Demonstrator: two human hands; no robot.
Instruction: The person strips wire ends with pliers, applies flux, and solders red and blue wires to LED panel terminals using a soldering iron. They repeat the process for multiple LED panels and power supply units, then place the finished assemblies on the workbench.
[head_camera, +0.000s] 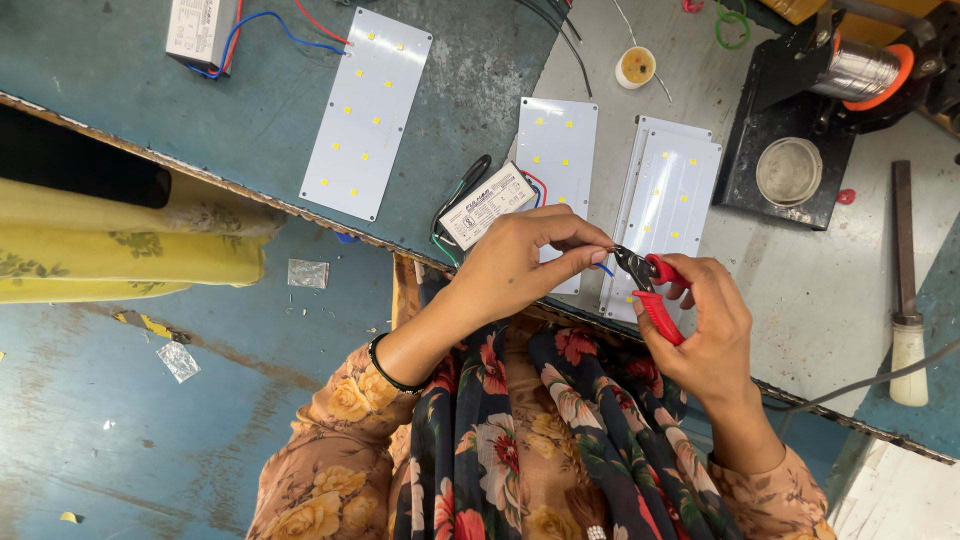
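1. The left hand (515, 262) pinches a thin blue wire (603, 268) from the small white rectangular driver box (487, 205) at the table edge.
2. The right hand (705, 320) is closed around red-handled cutting pliers (650, 285), whose jaws meet at the wire end; whether it is cut cannot be told.
3. The pliers' long axis slants, nose pointing up-left towards the left fingertips.
4. White LED panels (672, 195) lie beside the box.

Floral sleeves, a dark scarf and one dark bangle

Both forearms, rising from the bottom of the frame, wear loose tan-brown sleeves (330, 440) printed with yellow-gold roses, the cuffs ending short of the wrists. A dark navy scarf (530, 440) with red, cream and pink flowers and green leaves hangs down the lower middle. A thin dark bangle (385, 368) rings the wrist of the left hand (515, 262); the right hand (712, 330) is bare of ornament. Fingernails are short and unpainted.
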